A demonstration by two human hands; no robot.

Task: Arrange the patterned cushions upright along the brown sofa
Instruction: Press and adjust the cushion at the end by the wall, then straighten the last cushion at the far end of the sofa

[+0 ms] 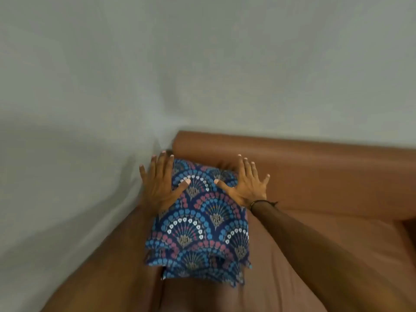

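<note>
A blue cushion [200, 224] with a pink and white fan pattern stands at the left end of the brown sofa [315, 176], leaning toward the backrest. A second cushion of the same pattern [202, 274] shows below it, mostly hidden. My left hand [161, 185] lies flat with fingers spread on the top left corner of the upper cushion. My right hand [244, 183] lies flat with fingers spread on its top right corner, a dark band on the wrist.
A pale grey-green wall [90, 86] runs behind and to the left of the sofa, close to the cushion's left edge. The sofa seat [337, 239] stretches to the right. The sofa's left armrest [108, 266] fills the lower left.
</note>
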